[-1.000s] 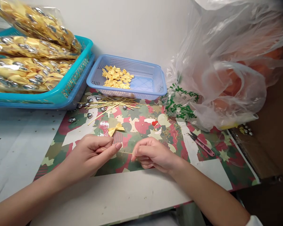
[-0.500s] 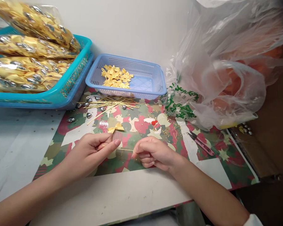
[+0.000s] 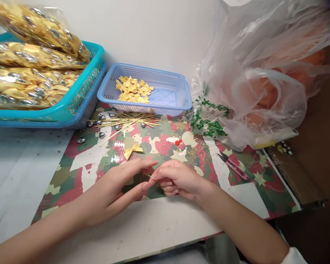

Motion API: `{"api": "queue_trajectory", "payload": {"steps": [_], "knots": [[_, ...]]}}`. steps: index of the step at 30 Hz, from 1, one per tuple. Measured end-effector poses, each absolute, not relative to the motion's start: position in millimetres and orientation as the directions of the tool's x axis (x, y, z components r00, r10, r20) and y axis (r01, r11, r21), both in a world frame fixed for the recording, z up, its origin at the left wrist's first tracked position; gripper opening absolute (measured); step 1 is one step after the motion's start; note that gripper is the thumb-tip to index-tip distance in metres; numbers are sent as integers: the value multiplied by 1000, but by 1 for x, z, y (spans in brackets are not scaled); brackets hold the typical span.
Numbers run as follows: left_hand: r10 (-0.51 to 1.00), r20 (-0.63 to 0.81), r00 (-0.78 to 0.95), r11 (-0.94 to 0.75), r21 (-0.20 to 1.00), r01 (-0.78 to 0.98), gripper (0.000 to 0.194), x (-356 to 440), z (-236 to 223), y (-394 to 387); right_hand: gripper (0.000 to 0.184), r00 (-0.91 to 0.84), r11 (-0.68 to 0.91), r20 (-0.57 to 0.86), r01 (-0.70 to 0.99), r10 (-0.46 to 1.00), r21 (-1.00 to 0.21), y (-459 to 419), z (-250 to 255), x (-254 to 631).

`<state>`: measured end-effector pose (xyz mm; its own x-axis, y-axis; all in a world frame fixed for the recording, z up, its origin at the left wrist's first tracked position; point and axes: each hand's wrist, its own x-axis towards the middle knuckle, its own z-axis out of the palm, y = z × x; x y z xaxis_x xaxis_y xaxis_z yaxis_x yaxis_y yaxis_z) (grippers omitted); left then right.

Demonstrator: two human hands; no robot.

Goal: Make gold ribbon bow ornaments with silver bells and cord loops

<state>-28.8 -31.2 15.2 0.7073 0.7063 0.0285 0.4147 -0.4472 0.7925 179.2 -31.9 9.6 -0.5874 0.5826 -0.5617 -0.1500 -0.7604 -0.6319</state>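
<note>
- Table (image 3: 159, 222), patterned cover (image 3: 159, 146): beneath left hand (image 3: 123, 187) and right hand (image 3: 180, 179).
- Yellow bow (image 3: 132, 149): just beyond left hand.
- Gold strips (image 3: 132, 119), silver beads (image 3: 101, 135): farther beyond it.
- Small blue basket (image 3: 165, 107): well beyond both hands.
- Pink-handled snips (image 3: 235, 168): right of right hand.

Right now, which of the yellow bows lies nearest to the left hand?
The single yellow bow lying on the patterned sheet, just beyond the left hand. The bows heaped in the small blue basket sit farther back, behind the gold wires.
</note>
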Motion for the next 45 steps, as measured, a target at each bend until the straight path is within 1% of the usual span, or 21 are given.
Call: {"api": "queue_trajectory", "payload": {"steps": [4, 6, 8, 11, 13, 17, 21, 24, 32, 39, 45], "knots": [[716, -27, 698, -387, 817, 428, 19, -26, 17, -32, 12, -591, -745, -557, -118, 584, -656, -32, 14, 179], [726, -45, 686, -353, 832, 428, 15, -25, 19, -33, 17, -593, -744, -558, -108, 581, -659, -32, 16, 179], [740, -57, 670, -329, 838, 435, 15, -25, 19, -33, 22, -606, -754, -556, -114, 569, -647, -32, 16, 179], [750, -69, 657, -320, 832, 453, 19, -26, 19, -33, 19, -637, -760, -531, -139, 559, -634, -32, 12, 179], [754, -60, 654, -335, 821, 461, 21, -26, 18, -33, 22, -648, -745, -502, -157, 573, -648, -33, 9, 179], [772, -10, 635, -379, 794, 475, 23, -28, 15, -32, 25, -634, -684, -458, -157, 622, -712, -35, 8, 179], [774, 25, 632, -408, 784, 468, 22, -28, 14, -31, 18, -568, -598, -446, -103, 691, -795, -36, 10, 179], [777, 42, 628, -422, 776, 469, 21, -28, 15, -31, 16, -538, -558, -442, -66, 718, -827, -37, 10, 178], [784, 54, 618, -421, 778, 466, 22, -27, 18, -33, 22, -545, -579, -445, -93, 711, -810, -36, 10, 178], [776, 56, 629, -417, 793, 444, 21, -26, 16, -33, 15, -506, -552, -470, -15, 723, -834, -38, 10, 176], [772, 76, 631, -446, 773, 451, 21, -27, 16, -33, 15, -487, -528, -473, 28, 734, -848, -39, 7, 176]]}}
